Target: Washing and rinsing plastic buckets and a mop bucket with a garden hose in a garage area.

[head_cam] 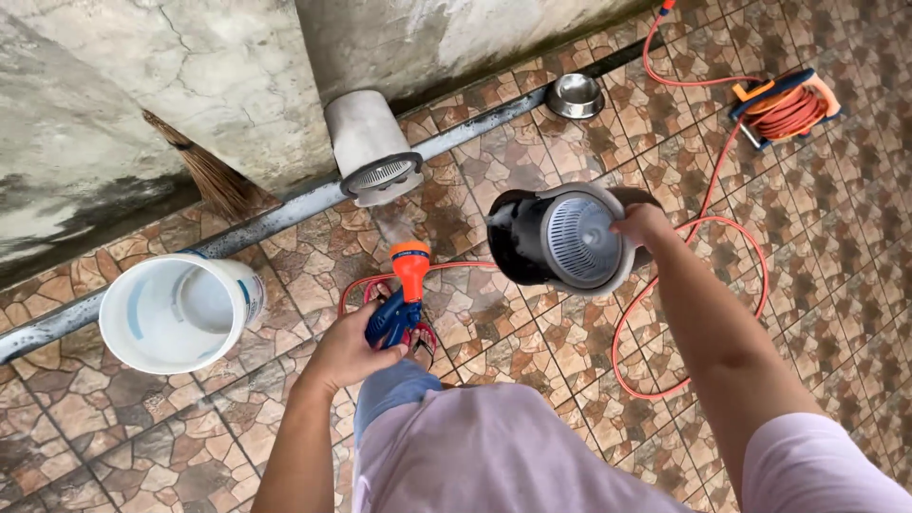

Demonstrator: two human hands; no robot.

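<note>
My left hand (350, 350) grips a blue spray nozzle with an orange tip (406, 283), pointing away from me toward the wall; a faint mist shows beyond the tip. My right hand (642, 224) holds a black and grey tub with a round perforated basket inside (562, 238), tilted so its opening faces me. An orange hose (665, 285) loops on the tiled floor beneath both hands.
A white bucket (180, 312) stands at the left. A grey perforated cylinder (372, 147) leans by the wall gutter. A broom (211, 173) rests against the cracked wall. A steel bowl (575, 95) and an orange cable reel (787, 106) sit far right.
</note>
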